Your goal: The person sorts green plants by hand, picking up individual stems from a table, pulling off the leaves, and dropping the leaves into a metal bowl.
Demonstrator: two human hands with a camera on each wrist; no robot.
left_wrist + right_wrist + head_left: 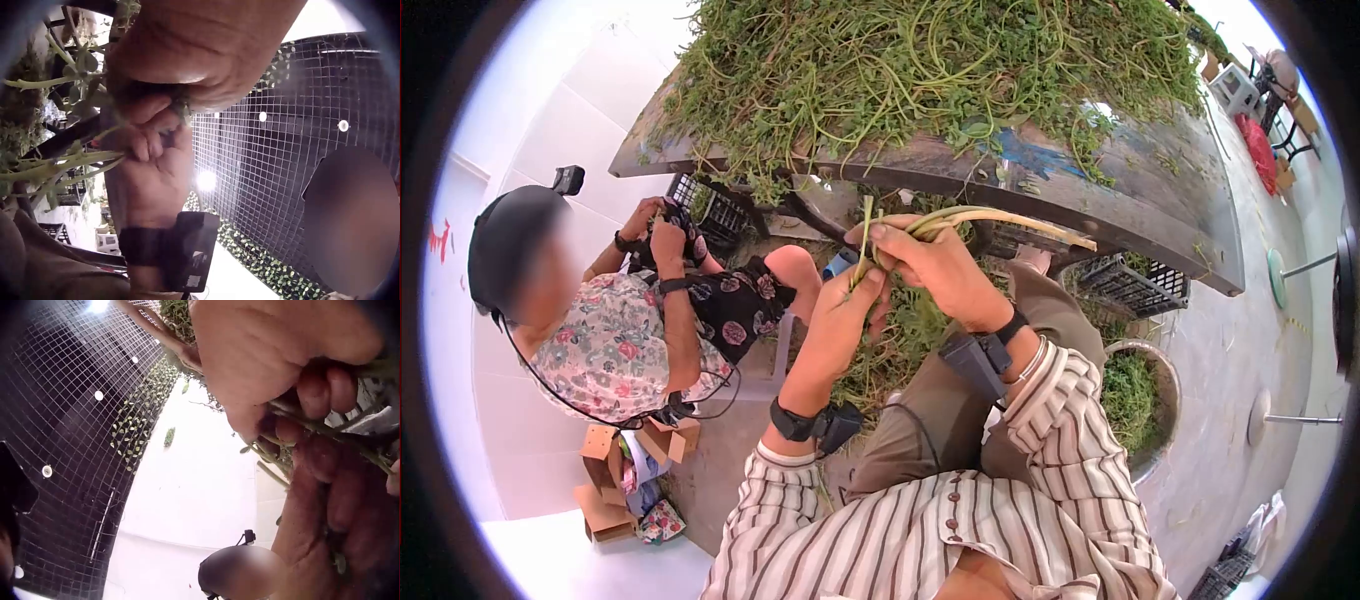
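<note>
My two hands meet over my lap, just in front of the table edge. The right hand (pixel 945 272) grips a small bundle of long pale-green plant stems (pixel 1010 216), whose cut ends point right. Between thumb and fingers, my left hand (pixel 835 318) pinches a short green stem (pixel 866 235) that stands nearly upright beside the right fingertips. In the left wrist view the stems (pixel 59 167) run out of the right fist, with leafy sprigs (pixel 81 72) above them. The right wrist view has a stem (pixel 312 424) crossing between both hands' fingers.
A heap of leafy stems (pixel 920 75) covers much of the dark table (pixel 1145 215). Beneath are black crates (pixel 1135 285) and loose greens on the floor. A round tub (pixel 1168 395) of greens stands at my right. Another person (pixel 620 320) sits at my left, near cardboard boxes (pixel 605 480).
</note>
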